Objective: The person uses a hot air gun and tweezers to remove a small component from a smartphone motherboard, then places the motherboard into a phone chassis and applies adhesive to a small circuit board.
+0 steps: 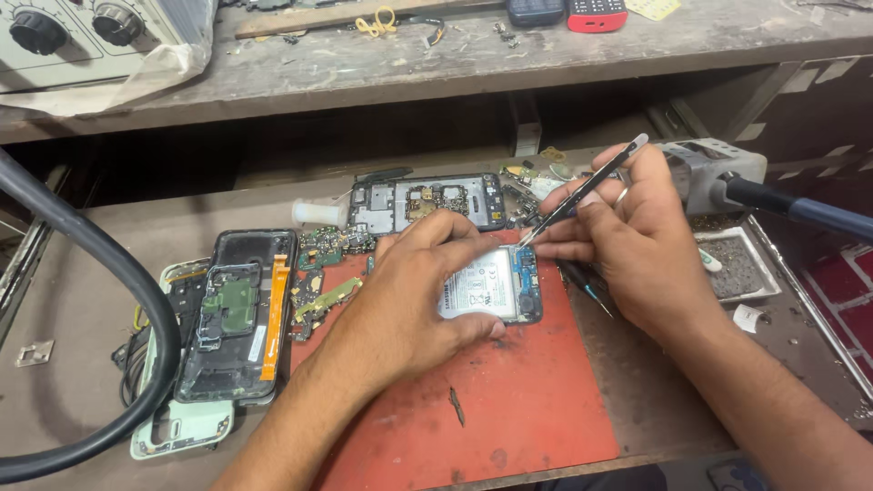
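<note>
The opened phone (491, 286) is steadied by the left hand (409, 291); tweezers (582, 191), pinched in right-hand fingers (568, 218), probe its exposed board (reassembly remains undone).

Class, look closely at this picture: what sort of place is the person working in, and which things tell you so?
Most likely a phone repair workbench. An opened phone lies on a red mat, the right hand works it with tweezers, and stripped phone frames lie nearby.

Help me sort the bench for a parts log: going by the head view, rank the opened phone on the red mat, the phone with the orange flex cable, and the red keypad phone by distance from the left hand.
1. Opened phone: under the left hand, on the red mat.
2. Phone with the orange flex cable: left of the mat.
3. Red keypad phone: far back on the upper shelf.
</note>
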